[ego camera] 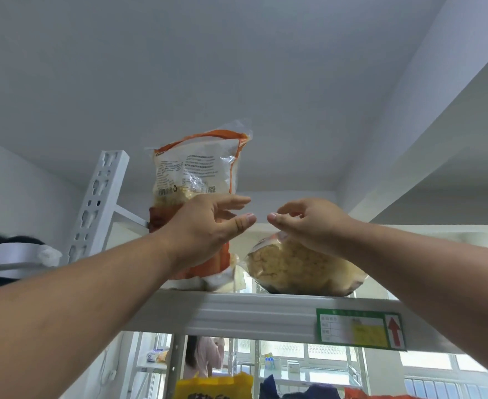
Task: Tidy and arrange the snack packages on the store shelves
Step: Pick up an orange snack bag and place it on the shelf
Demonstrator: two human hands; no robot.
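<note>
An orange-edged clear snack bag (196, 168) stands upright on the top shelf (237, 312), its printed back facing me. My left hand (208, 226) is raised in front of its lower half, fingers straight and spread, holding nothing. To the right a rounder clear bag of yellow crumbly snacks (294, 269) lies on the same shelf. My right hand (309, 223) hovers just above that bag, fingers loosely curled, with nothing between them. The two thumbs nearly meet.
A white perforated upright post (99, 203) stands left of the bags. A green shelf label with a red arrow (360, 329) is stuck on the shelf front. Yellow (214, 387), blue and orange packages sit below. A person stands behind the shelving (205, 358).
</note>
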